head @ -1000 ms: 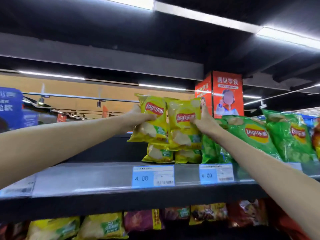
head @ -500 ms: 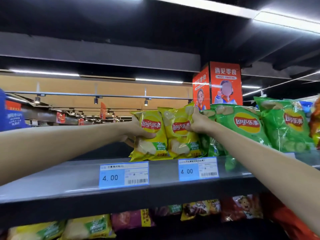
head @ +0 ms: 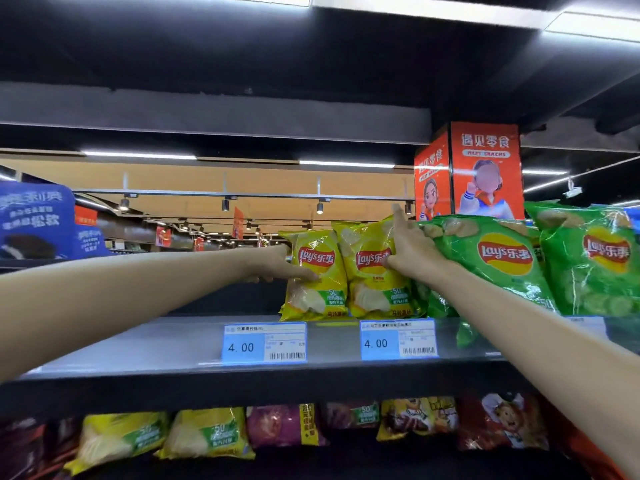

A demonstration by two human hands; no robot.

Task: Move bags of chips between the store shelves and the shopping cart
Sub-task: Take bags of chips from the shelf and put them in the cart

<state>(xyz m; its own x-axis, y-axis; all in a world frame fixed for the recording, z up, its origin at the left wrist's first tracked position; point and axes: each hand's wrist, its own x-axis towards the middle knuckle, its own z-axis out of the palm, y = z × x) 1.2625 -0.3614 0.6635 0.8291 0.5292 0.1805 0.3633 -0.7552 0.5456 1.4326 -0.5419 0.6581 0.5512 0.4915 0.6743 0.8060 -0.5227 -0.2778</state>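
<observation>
Shelf [head: 173,344] | two yellow bags [head: 317,275] upright | left fingers [head: 304,273] and right fingers [head: 394,220] touching

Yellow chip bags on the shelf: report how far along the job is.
Done: both yellow bags stand upright on the shelf, side by side behind the price tags. In hand: the left hand holds the left yellow bag; the right hand rests on the right yellow bag, its fingers opening. Left: letting go. No cart is in view.

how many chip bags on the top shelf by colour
yellow bags: 2, left one and right one, each under a hand
green bags: 2, nearer one and far-right one
total: 4 clearly visible; any behind are hidden
</observation>
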